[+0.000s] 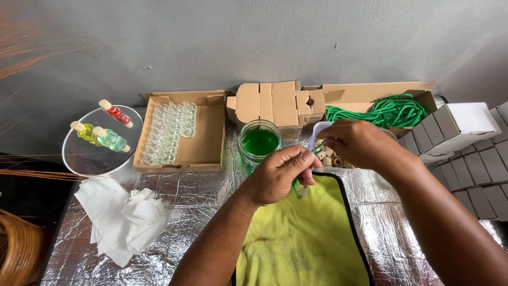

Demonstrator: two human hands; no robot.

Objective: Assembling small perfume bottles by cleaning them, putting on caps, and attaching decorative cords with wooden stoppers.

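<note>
Over the yellow cloth (pixel 301 243) on the foil-covered tabletop (pixel 201 201), the left hand (pixel 278 175) curls in a narrow grip pinching one green cord (pixel 297 189); the right hand (pixel 357 143) arches above, fingertips closed on the cord's upper end. One jar (pixel 259 142) of green liquid stands just beyond; three filled bottles (pixel 103 130) lie on one round plate (pixel 79 159).

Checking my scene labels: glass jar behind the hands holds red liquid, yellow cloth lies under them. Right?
Not quite. The head view shows the glass jar holds green liquid, not red. It does stand behind the left hand and right hand, and the yellow cloth lies under them.
</note>
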